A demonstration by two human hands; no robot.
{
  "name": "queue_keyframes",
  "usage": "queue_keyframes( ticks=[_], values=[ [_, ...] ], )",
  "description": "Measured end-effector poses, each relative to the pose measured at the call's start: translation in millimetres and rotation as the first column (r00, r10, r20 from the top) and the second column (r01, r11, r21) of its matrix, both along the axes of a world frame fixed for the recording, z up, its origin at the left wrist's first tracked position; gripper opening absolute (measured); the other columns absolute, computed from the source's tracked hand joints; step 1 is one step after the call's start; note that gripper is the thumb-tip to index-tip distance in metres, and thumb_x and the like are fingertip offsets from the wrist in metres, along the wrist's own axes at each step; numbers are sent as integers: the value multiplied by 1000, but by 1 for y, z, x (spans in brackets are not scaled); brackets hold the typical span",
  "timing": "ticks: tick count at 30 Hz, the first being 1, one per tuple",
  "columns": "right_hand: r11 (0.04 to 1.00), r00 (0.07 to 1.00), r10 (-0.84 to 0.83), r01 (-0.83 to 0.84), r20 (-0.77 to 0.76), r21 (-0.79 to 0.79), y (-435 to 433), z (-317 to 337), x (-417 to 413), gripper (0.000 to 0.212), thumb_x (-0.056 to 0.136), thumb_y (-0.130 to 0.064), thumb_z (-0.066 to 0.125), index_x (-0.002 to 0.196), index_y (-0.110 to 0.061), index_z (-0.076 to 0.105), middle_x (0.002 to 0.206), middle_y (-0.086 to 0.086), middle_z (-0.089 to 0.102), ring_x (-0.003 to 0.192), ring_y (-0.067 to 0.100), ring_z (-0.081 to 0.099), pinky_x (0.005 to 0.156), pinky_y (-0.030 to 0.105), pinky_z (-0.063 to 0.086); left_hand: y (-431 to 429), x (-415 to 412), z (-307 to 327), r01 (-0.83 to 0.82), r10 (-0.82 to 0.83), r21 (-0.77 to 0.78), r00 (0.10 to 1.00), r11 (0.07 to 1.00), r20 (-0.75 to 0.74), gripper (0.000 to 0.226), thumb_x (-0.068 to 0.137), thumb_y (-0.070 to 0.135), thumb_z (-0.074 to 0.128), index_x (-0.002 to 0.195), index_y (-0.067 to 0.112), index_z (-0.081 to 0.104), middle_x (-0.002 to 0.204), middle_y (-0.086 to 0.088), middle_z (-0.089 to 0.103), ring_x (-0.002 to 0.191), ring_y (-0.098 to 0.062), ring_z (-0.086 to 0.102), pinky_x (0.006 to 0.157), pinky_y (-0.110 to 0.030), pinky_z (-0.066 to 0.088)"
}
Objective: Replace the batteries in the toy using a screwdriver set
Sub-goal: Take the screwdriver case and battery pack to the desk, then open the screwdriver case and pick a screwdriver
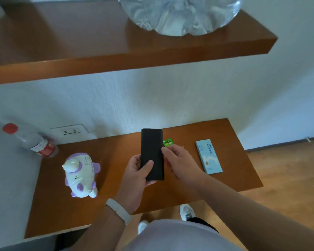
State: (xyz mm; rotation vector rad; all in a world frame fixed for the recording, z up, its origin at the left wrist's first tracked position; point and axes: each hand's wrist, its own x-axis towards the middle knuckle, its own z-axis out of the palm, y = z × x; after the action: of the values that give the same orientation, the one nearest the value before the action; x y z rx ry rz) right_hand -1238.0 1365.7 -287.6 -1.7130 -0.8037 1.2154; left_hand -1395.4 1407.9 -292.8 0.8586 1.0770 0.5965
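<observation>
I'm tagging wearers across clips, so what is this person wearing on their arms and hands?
The left forearm and right forearm are bare, with no sleeves in view. A pale, whitish band, smooth and narrow like a fitness tracker strap, circles the left wrist; the right wrist has nothing on it. The left hand and right hand wear no gloves, and no rings show.

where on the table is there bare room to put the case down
Bare table between the toy and the left hand, and along the front edge. Another strip at the back between bottle and case. Tighter round the batteries and blue box, by the right hand.
</observation>
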Motion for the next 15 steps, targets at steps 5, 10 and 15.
queue_keyframes(
  ticks=[5, 10, 15],
  values=[
    [998, 999, -35, 37, -42, 58, 3, 22, -6, 34, 96, -56, 51, 101, -25, 64, 84, -12, 73, 76, 5, 70, 59, 13, 50, -3, 3, 15, 40, -44, 51, 996, 998, 80, 46, 82, 34, 69, 123, 18, 55, 107, -2, 74, 102, -23, 73, 76, -39, 62],
    [997, 999, -49, 50, -15, 63, 2, 31, -14, 35, 94, -56, 53, 97, -23, 64, 84, -8, 73, 78, 8, 71, 57, 14, 51, -6, -5, 21, 61, -67, 144, 997, 988, 38, 47, 78, 41, 72, 119, 22, 58, 102, 2, 75, 98, -20, 74, 71, -33, 62],
    [996, 996, 4, 4, -86, 93, -3, 35, -31, 27, 96, -46, 57, 102, -21, 64, 92, -5, 74, 88, 10, 72, 69, 24, 60, -3, -16, 24, 18, -16, 193, 1000, 981, -13, 45, 85, 58, 59, 113, 24, 64, 98, 0, 75, 93, -21, 74, 70, -31, 60]
  ],
)
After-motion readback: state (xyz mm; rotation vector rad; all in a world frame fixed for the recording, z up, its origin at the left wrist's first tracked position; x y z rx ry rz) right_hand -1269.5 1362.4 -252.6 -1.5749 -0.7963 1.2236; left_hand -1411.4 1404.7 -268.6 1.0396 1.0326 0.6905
